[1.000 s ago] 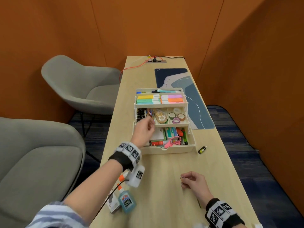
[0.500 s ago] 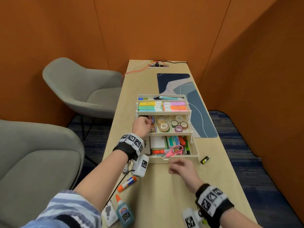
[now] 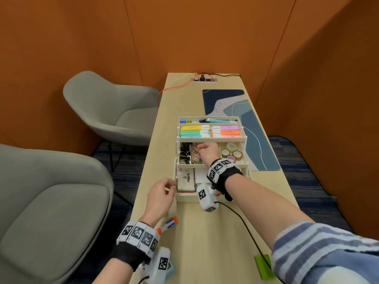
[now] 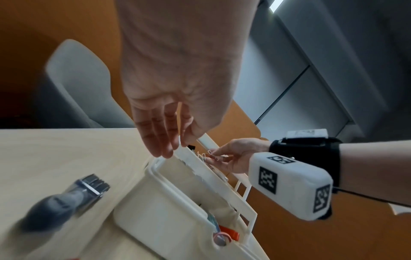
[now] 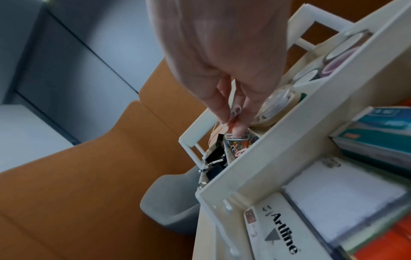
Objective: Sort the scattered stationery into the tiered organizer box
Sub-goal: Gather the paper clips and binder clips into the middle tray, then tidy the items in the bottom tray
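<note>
Organizer box (image 3: 212, 198) on table (image 3: 205, 232), mat (image 3: 252, 128) behind-right.

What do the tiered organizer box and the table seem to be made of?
The organizer box looks like molded plastic, cream and matte: thin uniform walls, rounded rims, slim pivot bars at the sides. The table looks like pale wood or wood-look laminate with a smooth satin finish and faint straight grain; which of the two cannot be told.

The only word that could be read was "Artline", printed in black on a flat white case (image 3: 186, 182) (image 5: 280, 230) that lay in the bottom tier of the organizer box (image 3: 185, 198), at its left end.
</note>
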A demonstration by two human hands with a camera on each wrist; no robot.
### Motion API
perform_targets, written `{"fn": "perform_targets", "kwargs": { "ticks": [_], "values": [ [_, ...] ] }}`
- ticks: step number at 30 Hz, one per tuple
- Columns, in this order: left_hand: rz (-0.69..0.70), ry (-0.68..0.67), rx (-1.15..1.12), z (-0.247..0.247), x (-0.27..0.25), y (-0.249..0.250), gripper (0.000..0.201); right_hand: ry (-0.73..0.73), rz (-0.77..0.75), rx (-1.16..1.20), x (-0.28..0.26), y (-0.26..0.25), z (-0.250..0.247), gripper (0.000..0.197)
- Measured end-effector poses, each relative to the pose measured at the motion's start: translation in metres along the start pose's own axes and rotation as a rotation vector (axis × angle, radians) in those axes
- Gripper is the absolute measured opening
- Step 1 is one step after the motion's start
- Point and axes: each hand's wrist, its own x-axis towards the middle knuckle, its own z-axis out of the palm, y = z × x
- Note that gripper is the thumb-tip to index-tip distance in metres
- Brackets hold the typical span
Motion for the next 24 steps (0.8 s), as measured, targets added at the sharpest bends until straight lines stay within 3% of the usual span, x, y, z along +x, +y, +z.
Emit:
{"fn": "perform_targets", "kwargs": {
  "ticks": [6,11,14,16,18,21,24],
  "values": [
    [0.052,-0.049,0.011,0.007,-0.003,0.003,0.016,-0.095,-0.151,-0.073,-0.016,-0.002,-0.014,0.041],
    [0.109,-0.107,0.04,0.019,-0.01,0.009,0.016,-0.157,-0.299,-0.156,-0.043,-0.01,-0.036,0.029],
    [0.137,-0.168,0.054,0.029,-0.018,0.004,0.017,-0.274,-0.316,-0.138,-0.073,0.006,-0.065,0.021],
    [0.16,-0.209,0.106,0.036,-0.023,-0.002,0.015,-0.368,-0.26,-0.108,-0.102,0.034,-0.089,0.017],
    [0.16,-0.257,0.137,0.041,-0.029,-0.007,0.014,-0.408,-0.207,-0.226,-0.128,0.077,-0.112,0.015],
    [0.159,-0.299,0.141,0.046,-0.033,-0.013,0.012,-0.279,-0.125,-0.674,-0.164,0.165,-0.136,0.024],
    [0.145,-0.318,0.158,0.05,-0.038,-0.015,0.013,-0.16,0.073,-0.898,-0.199,0.227,-0.147,0.053]
  ]
}}
